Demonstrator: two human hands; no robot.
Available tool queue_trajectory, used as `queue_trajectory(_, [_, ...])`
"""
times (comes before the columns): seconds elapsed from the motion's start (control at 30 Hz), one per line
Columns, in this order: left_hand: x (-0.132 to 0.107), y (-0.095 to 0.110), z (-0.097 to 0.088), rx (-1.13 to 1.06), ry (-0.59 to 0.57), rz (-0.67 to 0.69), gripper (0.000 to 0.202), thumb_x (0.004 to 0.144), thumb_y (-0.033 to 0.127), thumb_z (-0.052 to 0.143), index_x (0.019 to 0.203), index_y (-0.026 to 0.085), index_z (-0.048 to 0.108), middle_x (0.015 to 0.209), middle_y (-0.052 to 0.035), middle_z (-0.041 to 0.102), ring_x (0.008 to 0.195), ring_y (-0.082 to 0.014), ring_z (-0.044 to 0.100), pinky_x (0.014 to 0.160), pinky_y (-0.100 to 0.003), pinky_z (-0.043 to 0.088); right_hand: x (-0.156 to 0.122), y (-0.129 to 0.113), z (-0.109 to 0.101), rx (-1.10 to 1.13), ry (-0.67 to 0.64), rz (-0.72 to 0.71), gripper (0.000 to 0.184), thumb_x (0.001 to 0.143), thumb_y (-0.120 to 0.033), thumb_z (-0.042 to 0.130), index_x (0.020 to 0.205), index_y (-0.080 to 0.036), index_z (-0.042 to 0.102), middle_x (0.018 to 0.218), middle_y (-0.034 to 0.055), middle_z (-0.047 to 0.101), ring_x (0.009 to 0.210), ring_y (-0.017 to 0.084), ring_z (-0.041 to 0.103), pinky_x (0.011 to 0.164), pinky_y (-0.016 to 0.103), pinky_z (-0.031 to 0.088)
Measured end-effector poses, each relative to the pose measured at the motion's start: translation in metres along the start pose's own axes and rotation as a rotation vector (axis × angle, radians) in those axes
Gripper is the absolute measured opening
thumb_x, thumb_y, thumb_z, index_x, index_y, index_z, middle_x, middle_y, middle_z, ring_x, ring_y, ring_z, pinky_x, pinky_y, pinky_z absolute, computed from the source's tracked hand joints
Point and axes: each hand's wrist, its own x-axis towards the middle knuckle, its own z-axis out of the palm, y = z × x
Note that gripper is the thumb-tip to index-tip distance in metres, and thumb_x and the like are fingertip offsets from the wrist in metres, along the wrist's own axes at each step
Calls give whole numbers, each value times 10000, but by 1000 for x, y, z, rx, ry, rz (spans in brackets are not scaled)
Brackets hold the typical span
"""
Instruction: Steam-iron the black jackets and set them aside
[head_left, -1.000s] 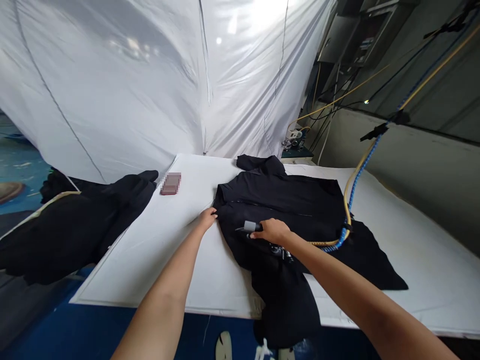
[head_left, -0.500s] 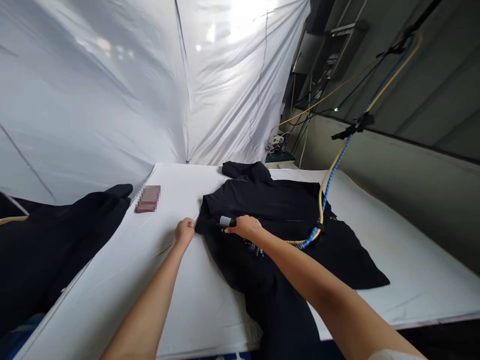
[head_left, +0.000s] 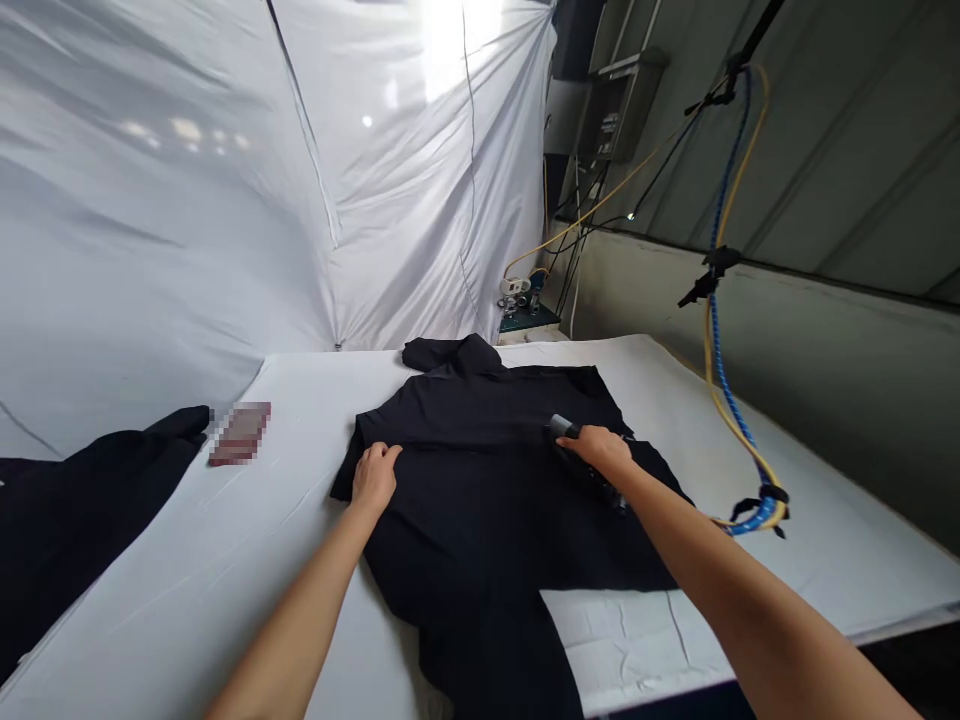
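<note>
A black garment (head_left: 465, 520) is spread over the white-covered table (head_left: 285, 560), one sleeve reaching toward the near edge. My left hand (head_left: 373, 478) is on the cloth near its left end, fingers bent and seemingly pinching the fabric. In my right hand (head_left: 606, 455) is the handle of a steam iron (head_left: 564, 427), which has a grey end. The iron stands over the right part of the garment. Its dark body is hard to make out against the black cloth. A blue and yellow hose and cable bundle (head_left: 750, 520) runs from behind my right wrist.
The bundle hangs from above at the right, tied with black straps (head_left: 709, 277). Another black garment (head_left: 97, 500) drapes over the table's left edge. Beside it lies a dark red, pixelated item (head_left: 240, 433). White sheeting (head_left: 225, 220) rises behind the table.
My right hand has carried the iron rightward across the garment, and the hose has swung right. My left hand has moved from the garment's left edge onto the cloth. The view has shifted.
</note>
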Motion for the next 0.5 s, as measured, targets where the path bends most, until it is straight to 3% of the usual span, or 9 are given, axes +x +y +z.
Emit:
queue_trajectory(0.03, [6,7,2,-44,29,-45,370,841,182,349,1150,249,540,1187,-97,489,1117,-218,451,932,-348,348,6,13,-2,-1,2,-7,640,674,-658,481,1033,-147,624,1043,154,615,958,301,578,732,360,451])
queue_trajectory(0.1, [18,17,6,-161,54,-285,370,821,200,402,1175,205,509,1235,-130,441,1153,-244,430,935,-369,349,13,26,-2,1,-10,-42,645,660,-682,472,1004,-161,630,1018,148,623,939,307,584,718,369,455])
queue_trajectory(0.17, [31,19,9,-277,57,-534,401,792,224,460,1189,180,478,1177,-153,494,1125,-271,462,912,-398,366,16,24,0,5,-24,-108,658,648,-711,456,979,-172,635,995,143,630,930,307,588,714,369,457])
queue_trajectory(0.23, [41,14,10,-355,53,-646,391,767,238,493,1156,202,489,1075,-138,567,1027,-273,537,837,-395,414,15,9,5,13,-36,-187,667,637,-732,443,966,-186,638,980,136,636,922,301,592,716,365,457])
queue_trajectory(0.4, [49,-3,7,-444,90,-603,206,744,186,462,903,234,584,849,-11,648,791,-163,624,696,-262,456,1,-61,20,33,-64,-377,657,633,-738,446,975,-212,641,968,121,647,907,282,601,724,352,462])
queue_trajectory(0.5, [45,-7,1,-429,94,-554,206,758,222,423,829,242,616,744,16,653,745,-164,627,695,-278,453,-9,-109,28,32,-98,-470,656,624,-742,455,965,-218,652,982,119,647,917,274,599,729,336,463])
